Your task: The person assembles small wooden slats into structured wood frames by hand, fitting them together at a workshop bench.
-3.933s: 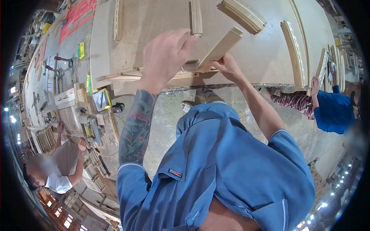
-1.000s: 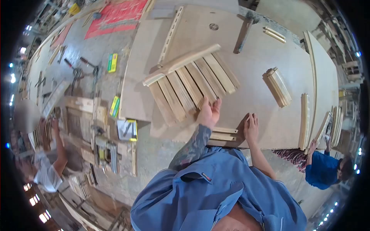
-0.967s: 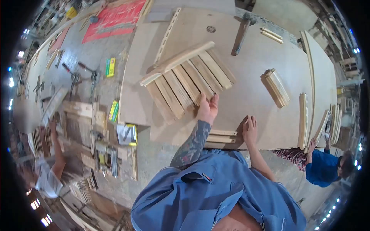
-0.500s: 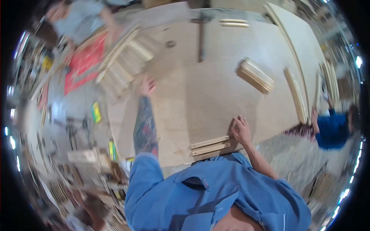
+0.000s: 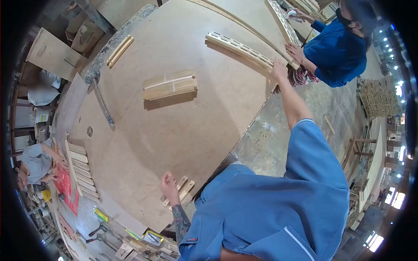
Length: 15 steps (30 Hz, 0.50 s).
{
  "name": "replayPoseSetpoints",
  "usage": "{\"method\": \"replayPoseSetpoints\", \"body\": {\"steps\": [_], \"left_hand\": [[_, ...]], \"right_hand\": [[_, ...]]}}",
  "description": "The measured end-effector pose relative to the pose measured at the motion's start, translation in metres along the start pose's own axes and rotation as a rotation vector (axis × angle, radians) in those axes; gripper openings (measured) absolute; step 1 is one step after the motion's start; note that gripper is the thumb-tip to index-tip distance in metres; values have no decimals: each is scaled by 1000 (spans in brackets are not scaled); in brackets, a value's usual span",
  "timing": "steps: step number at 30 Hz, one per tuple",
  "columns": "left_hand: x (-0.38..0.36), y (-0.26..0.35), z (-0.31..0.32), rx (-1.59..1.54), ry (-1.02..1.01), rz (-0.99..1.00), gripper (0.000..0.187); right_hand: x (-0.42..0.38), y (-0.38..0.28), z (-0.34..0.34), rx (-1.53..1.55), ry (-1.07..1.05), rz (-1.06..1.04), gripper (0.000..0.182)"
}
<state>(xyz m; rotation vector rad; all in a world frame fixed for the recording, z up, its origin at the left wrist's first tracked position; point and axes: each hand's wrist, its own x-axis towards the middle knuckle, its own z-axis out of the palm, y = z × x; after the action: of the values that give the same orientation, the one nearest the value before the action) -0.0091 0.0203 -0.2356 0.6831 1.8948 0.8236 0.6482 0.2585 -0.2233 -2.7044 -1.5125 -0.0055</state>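
Away to the right, my right hand [image 5: 278, 71] has its fingers closed on the near end of a slotted wooden rail [image 5: 238, 48], which lies on the table. My left hand [image 5: 169, 188], its fingers curled in with nothing visible in them, is close to the table's near edge. Beside and partly behind it are two short wooden strips [image 5: 184, 191] with holes. A stack of wooden slats [image 5: 170, 85] bound with a pale band sits mid-table.
A co-worker in blue [image 5: 335, 52] handles another slotted rail [image 5: 283, 21]. At left, a second person [image 5: 37, 161] works near a slatted wooden frame [image 5: 82, 169]. A dark metal bar [image 5: 103, 104], a small ring [image 5: 89, 131] and wooden strips [image 5: 120, 51] lie on the table [image 5: 196, 139].
My view has turned right. My right hand has left the short strips and taken hold of the slotted rail. My left hand has come away from the slatted frame and curled its fingers.
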Motion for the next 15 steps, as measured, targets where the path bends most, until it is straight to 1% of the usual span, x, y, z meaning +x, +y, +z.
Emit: {"method": "replayPoseSetpoints", "body": {"steps": [1, 2, 4, 5, 6, 7, 8, 9, 10, 11, 12, 13, 14, 15], "left_hand": [[0, 12, 21, 153, -51, 100, 31], [0, 26, 45, 304, -106, 197, 33], [-9, 73, 101, 267, -250, 290, 40], [-11, 96, 130, 316, -284, 335, 43], [-13, 114, 157, 365, -317, 376, 47], [-13, 128, 181, 428, -360, 433, 52], [-12, 139, 202, 486, -399, 490, 58], [-7, 138, 221, 578, -346, 592, 58], [1, 134, 231, 673, -289, 692, 57], [6, 136, 225, 673, -263, 678, 57], [12, 137, 211, 764, -270, 673, 54], [17, 133, 191, 852, -271, 663, 52], [23, 121, 165, 822, -239, 773, 49], [22, 116, 132, 825, -180, 735, 49]], "right_hand": [[5, 8, -1, 57, -197, 49, 52], [-1, 8, 0, 66, -211, 48, 52], [-41, -12, -3, -85, -198, -47, 46], [-77, -28, -2, 7, -216, -51, 43], [-117, -59, -19, 77, -330, 14, 48], [-167, -96, -45, 273, -419, 106, 55], [-208, -124, -73, 342, -590, 30, 58], [-245, -140, -78, 598, -837, -126, 52], [-274, -157, -90, 570, -1053, -292, 50], [-307, -169, -88, 673, -1072, -365, 50], [-334, -178, -86, 776, -1096, -442, 50], [-347, -186, -89, 798, -1094, -565, 45], [-356, -190, -84, 834, -1072, -594, 43], [-362, -193, -76, 871, -1061, -635, 41]]}}
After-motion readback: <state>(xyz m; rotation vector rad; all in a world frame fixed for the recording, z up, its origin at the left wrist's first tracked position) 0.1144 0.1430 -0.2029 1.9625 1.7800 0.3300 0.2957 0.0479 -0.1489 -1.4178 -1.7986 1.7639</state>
